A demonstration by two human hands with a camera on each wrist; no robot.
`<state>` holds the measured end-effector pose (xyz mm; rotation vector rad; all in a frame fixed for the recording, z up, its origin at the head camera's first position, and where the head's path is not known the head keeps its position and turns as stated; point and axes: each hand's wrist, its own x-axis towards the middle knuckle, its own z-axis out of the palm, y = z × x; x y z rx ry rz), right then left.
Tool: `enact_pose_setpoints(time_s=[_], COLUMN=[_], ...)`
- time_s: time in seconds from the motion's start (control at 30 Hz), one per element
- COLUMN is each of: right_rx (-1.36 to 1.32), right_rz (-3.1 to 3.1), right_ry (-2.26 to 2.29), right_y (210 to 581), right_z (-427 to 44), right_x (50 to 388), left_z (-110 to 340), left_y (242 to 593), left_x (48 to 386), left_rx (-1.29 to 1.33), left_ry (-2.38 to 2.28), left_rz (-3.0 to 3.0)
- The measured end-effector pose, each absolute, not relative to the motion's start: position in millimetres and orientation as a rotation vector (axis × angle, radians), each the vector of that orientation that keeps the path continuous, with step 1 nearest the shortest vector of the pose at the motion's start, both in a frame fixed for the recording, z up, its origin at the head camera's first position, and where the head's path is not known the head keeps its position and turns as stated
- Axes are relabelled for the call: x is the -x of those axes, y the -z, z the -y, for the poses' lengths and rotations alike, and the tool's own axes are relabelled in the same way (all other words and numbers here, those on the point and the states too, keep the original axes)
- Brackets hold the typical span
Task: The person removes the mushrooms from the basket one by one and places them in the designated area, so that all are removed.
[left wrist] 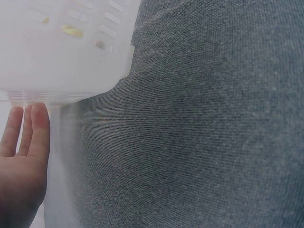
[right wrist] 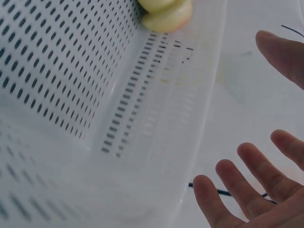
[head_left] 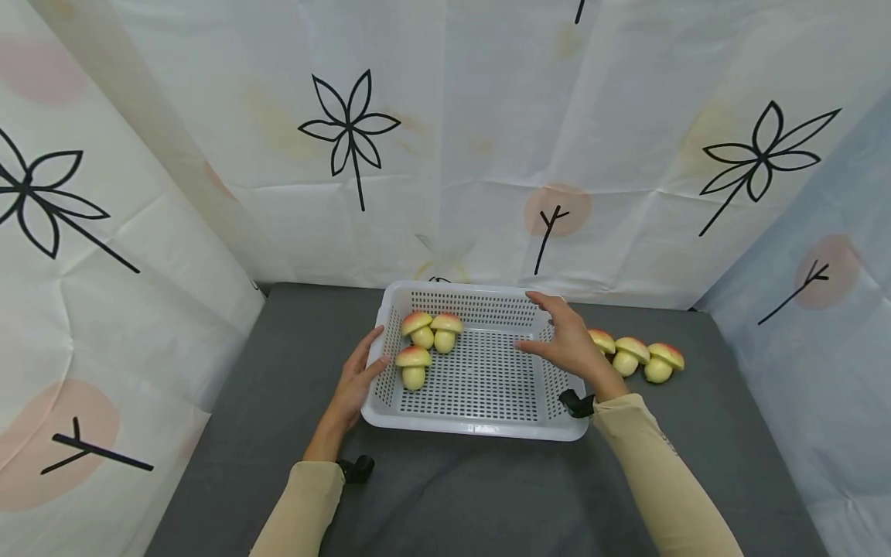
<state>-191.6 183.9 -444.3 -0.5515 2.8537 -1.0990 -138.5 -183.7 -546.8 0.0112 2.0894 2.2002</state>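
A white perforated plastic basket (head_left: 487, 387) sits on the dark grey cloth. Three toy mushrooms with yellow stems and red-yellow caps, one of them the front mushroom (head_left: 414, 367), are grouped in its left part. My left hand (head_left: 351, 387) is at the basket's left edge, its thumb by the rim. In the left wrist view, straight fingers (left wrist: 40, 123) reach the basket's outer wall. Over the basket's right side hovers my right hand (head_left: 571, 344), thumb and fingers spread, holding nothing. The right wrist view shows those fingers (right wrist: 261, 175) apart from the rim.
Right of the basket, three more mushrooms stand in a row on the cloth, the rightmost mushroom (head_left: 663, 363) in full view and the nearest partly hidden by my right hand. White patterned curtains (head_left: 473, 155) enclose the table at the back and both sides.
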Motion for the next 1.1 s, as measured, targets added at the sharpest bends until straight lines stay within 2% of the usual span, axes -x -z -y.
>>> enact_pose_setpoints(time_s=[1.1], right_rx=[0.492], right_rz=[-2.687], right_ry=[0.99], right_y=[490.3], right_z=[-94.1], right_x=[220.1], left_z=[185.0], left_y=[549.0], left_x=[140.3], left_rx=[-0.011], left_ry=[-2.209], left_rz=[-2.07])
